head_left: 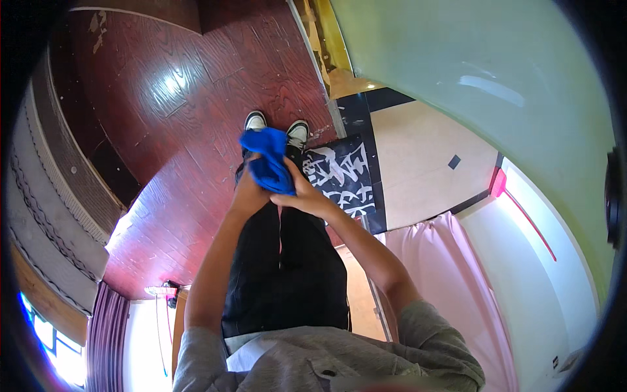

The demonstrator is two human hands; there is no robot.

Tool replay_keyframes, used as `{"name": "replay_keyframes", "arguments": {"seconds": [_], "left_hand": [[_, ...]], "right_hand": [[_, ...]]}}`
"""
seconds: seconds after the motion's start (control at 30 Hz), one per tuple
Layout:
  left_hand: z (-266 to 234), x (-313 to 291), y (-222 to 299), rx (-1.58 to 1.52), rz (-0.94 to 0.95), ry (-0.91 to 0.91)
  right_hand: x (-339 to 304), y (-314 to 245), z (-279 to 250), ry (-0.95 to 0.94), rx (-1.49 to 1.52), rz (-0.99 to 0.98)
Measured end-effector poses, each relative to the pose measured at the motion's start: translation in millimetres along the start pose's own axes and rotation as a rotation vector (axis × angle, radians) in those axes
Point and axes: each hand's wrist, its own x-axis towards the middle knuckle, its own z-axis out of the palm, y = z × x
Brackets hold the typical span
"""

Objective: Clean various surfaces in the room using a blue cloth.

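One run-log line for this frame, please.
left hand: holding blue cloth | right hand: holding same cloth | surroundings: shoes, reddish wood floor, white-marked dark mat

I saw the cloth (272,175) between the left hand (247,188) and the right hand (305,197), above the floor (176,196); the mat (356,186) lay right of the shoes (298,133), one curtain (109,340) lower left, another curtain (444,268) lower right.
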Motion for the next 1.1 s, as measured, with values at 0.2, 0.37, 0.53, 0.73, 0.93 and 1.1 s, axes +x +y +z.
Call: {"name": "replay_keyframes", "arguments": {"seconds": [0.2, 0.37, 0.53, 0.73, 0.93, 1.1], "left_hand": [[-1, 35, 103, 0.131, 0.25, -0.269], [4, 54, 104, 0.144, 0.339, -0.185], [-12, 108, 101, 0.328, -0.006, -0.44], [-14, 190, 31, 0.214, 0.228, -0.126], [2, 251, 23, 0.273, -0.04, -0.259], [36, 292, 3, 0.21, -0.027, -0.243]], "right_hand": [[-20, -26, -71, 0.14, 0.906, 0.477], [5, -28, -66, 0.439, 0.604, 0.521], [51, -29, -74, 0.825, 0.703, 0.364], [118, 7, -135, 1.172, 0.956, 0.386], [141, 35, -197, 0.93, 1.309, 0.366], [170, 66, -248, 0.867, 1.486, 0.383]]}}
